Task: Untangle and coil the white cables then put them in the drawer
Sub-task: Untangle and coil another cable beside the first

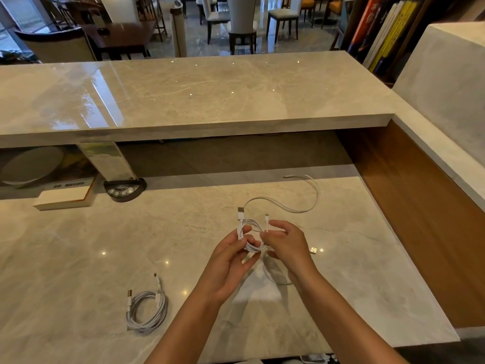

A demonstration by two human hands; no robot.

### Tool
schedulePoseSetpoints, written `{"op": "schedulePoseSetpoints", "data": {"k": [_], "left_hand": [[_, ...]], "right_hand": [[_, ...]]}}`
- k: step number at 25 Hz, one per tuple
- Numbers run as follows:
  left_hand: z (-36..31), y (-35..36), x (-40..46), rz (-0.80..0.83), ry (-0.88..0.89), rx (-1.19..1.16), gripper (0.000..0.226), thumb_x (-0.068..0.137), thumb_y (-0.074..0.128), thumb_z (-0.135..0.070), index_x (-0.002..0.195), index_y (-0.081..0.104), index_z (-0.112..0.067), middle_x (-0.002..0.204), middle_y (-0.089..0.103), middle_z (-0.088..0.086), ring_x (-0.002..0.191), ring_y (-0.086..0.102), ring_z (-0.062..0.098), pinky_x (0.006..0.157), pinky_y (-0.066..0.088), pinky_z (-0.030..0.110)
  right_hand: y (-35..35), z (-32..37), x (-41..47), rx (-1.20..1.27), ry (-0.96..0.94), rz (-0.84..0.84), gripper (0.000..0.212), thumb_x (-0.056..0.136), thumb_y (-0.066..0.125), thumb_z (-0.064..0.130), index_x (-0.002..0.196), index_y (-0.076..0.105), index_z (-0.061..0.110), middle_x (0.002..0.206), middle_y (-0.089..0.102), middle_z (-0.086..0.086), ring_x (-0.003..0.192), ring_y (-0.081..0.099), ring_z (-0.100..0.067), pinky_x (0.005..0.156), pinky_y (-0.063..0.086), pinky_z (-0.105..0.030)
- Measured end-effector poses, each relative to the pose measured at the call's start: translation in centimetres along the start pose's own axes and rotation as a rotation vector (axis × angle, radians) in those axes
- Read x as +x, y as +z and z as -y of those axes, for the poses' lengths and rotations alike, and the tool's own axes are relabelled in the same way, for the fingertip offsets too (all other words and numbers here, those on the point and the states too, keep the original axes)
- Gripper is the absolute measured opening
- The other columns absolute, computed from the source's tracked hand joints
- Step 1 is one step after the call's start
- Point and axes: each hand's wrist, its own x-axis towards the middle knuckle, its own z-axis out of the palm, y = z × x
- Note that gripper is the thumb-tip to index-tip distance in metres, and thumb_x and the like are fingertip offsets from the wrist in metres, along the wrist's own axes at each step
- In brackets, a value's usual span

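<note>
Above the marble desk, my left hand [231, 261] and my right hand [286, 245] both grip a small coil of white cable [252, 236]. Its USB plug [241, 213] sticks up on the left and a thin connector [267, 219] on the right. A loose white cable [301, 200] snakes across the desk behind the hands, and one USB end [314, 250] lies right of my right hand. A finished coil of white cable [147, 308] rests on the desk at the lower left. No drawer is in view.
A raised marble counter [196, 95] overhangs the back of the desk. At the back left lie a book [63, 198] and a black round socket unit [124, 190]. A wooden side panel [420, 219] bounds the right. The desk's front edge is just below my forearms.
</note>
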Motion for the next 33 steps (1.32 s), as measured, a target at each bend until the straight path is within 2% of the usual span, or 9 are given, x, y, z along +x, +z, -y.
{"op": "schedulePoseSetpoints", "data": {"k": [3,5,10,15,19,23,26,29,33], "left_hand": [[-0.6,-0.3,-0.1,0.024,-0.084,-0.096,0.032,0.081,0.05,-0.021,0.104,0.067,-0.007,0.079,0.07,0.007,0.077,0.068,0.017,0.078,0.054,0.032],[-0.9,-0.3,0.1,0.028,-0.135,-0.11,0.038,0.08,0.049,-0.03,0.101,0.071,-0.006,0.07,0.068,0.004,0.069,0.066,0.015,0.072,0.053,0.029],[0.0,-0.4,0.7,-0.057,-0.035,-0.15,0.025,0.084,0.049,-0.014,0.093,0.072,-0.006,0.068,0.065,0.001,0.061,0.062,0.008,0.062,0.054,0.02],[-0.2,-0.3,0.6,-0.053,-0.01,0.062,0.023,0.096,0.037,-0.01,0.088,0.059,-0.011,0.069,0.061,0.0,0.072,0.054,0.014,0.063,0.038,0.023],[0.1,0.2,1.0,-0.099,0.002,-0.213,0.024,0.097,0.032,-0.01,0.082,0.051,-0.011,0.063,0.055,0.001,0.064,0.055,0.014,0.057,0.044,0.022],[-0.1,0.4,1.4,-0.119,0.007,-0.295,0.023,0.095,0.031,-0.01,0.081,0.048,-0.013,0.055,0.046,-0.003,0.052,0.046,0.009,0.045,0.037,0.018],[-0.1,0.6,0.8,-0.078,0.034,-0.185,0.022,0.095,0.031,-0.011,0.083,0.049,-0.013,0.056,0.041,-0.004,0.05,0.042,0.008,0.044,0.032,0.018],[-0.1,0.4,0.5,-0.023,0.017,-0.06,0.021,0.095,0.032,-0.012,0.083,0.049,-0.012,0.055,0.037,-0.005,0.049,0.038,0.007,0.043,0.028,0.018],[-0.3,0.3,0.1,0.02,-0.05,0.09,0.021,0.096,0.032,-0.01,0.085,0.051,-0.011,0.056,0.038,-0.004,0.049,0.037,0.007,0.043,0.026,0.017]], "right_hand": [[0.5,-0.4,-0.4,0.063,-0.005,0.042,0.038,0.08,0.064,0.001,0.116,0.058,0.011,0.091,0.07,-0.011,0.074,0.067,-0.016,0.065,0.056,-0.026],[0.4,-0.7,-0.4,-0.021,-0.102,0.039,0.042,0.079,0.06,-0.006,0.118,0.06,0.008,0.088,0.069,-0.003,0.077,0.067,-0.014,0.073,0.056,-0.029],[-0.3,-0.8,-0.2,-0.143,-0.232,-0.011,0.038,0.08,0.061,0.0,0.115,0.064,0.015,0.095,0.068,0.002,0.086,0.066,-0.012,0.083,0.054,-0.031],[-1.0,-0.4,-0.1,-0.07,-0.309,-0.12,0.007,0.08,0.069,0.01,0.084,0.07,0.016,0.085,0.072,-0.001,0.084,0.067,-0.014,0.076,0.052,-0.027],[-0.6,-0.3,-1.9,0.008,-0.377,-0.185,0.009,0.086,0.064,0.013,0.08,0.07,0.013,0.075,0.07,0.002,0.06,0.061,-0.006,0.06,0.047,-0.02],[-0.1,-1.1,-4.4,0.366,-0.313,-0.198,0.013,0.087,0.058,-0.001,0.086,0.07,0.005,0.068,0.066,-0.004,0.048,0.053,-0.007,0.049,0.047,-0.017],[-0.8,-1.5,-3.8,0.498,-0.09,-0.195,0.014,0.087,0.058,0.0,0.093,0.068,0.007,0.065,0.063,-0.005,0.044,0.052,-0.006,0.044,0.046,-0.015],[-2.1,-1.1,-2.2,0.174,0.043,-0.004,0.018,0.086,0.056,-0.003,0.095,0.068,0.006,0.061,0.061,-0.009,0.037,0.05,-0.009,0.038,0.043,-0.018],[-3.7,0.2,-1.3,-0.455,-0.045,0.349,0.022,0.085,0.054,0.0,0.082,0.072,0.012,0.044,0.057,-0.004,0.032,0.046,-0.008,0.038,0.037,-0.016]]}}
